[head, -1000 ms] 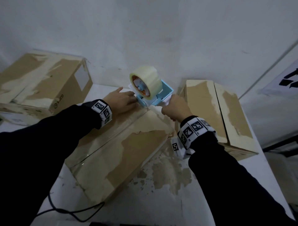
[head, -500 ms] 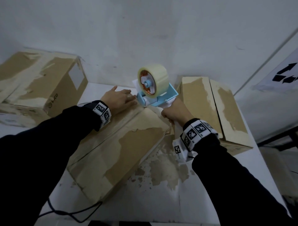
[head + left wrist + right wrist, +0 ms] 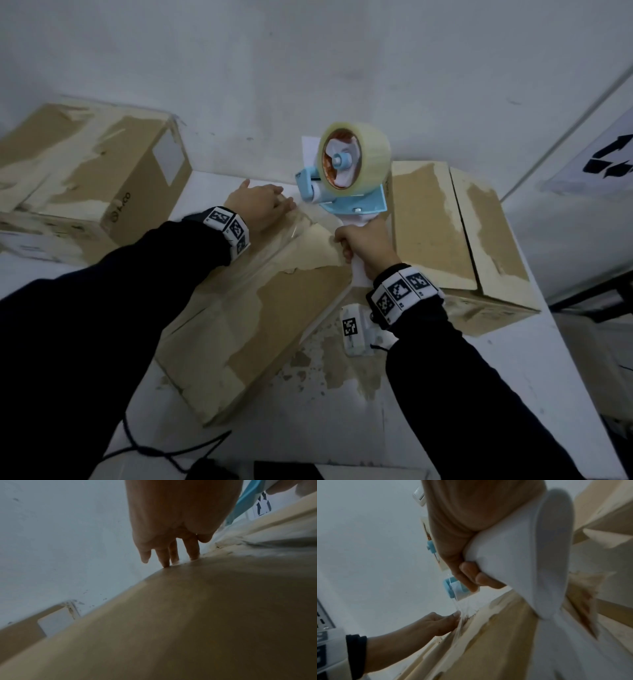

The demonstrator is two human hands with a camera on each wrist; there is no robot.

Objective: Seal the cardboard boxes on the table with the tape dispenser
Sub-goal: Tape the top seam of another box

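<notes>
On the white desk [image 3: 513, 359] three cardboard boxes lie near the far edge, against the wall. The middle box [image 3: 260, 329] sits at a slant, its far end near the wall and its near corner toward the person, its top torn and patchy where the paper skin has come away.

The left hand [image 3: 258, 209] lies flat on the far end of the middle box, fingers [image 3: 173, 555] straight and spread a little, their tips pressing the top by the far edge. Under and beside these fingertips a strip of clear tape [image 3: 301, 222] runs along the centre seam of the box.

The right hand [image 3: 364, 245] is wrapped tightly round the white handle [image 3: 513, 555] of the tape dispenser [image 3: 342, 185], fingers and thumb curled about it. The dispenser is held up above the far end of the middle box, between the two hands and just beyond them (its blue frame tilted, the roll uppermost). The roll of clear tape [image 3: 356, 159] faces the camera in the head view with its orange core showing. In the right wrist view a film of tape stretches from the dispenser's roller down to the box top at the left hand's fingertips.

The left box [image 3: 85, 178] stands at the far left corner of the desk. The right box [image 3: 459, 233] lies just beside the right hand. A black cable [image 3: 164, 455] trails over the near edge.
</notes>
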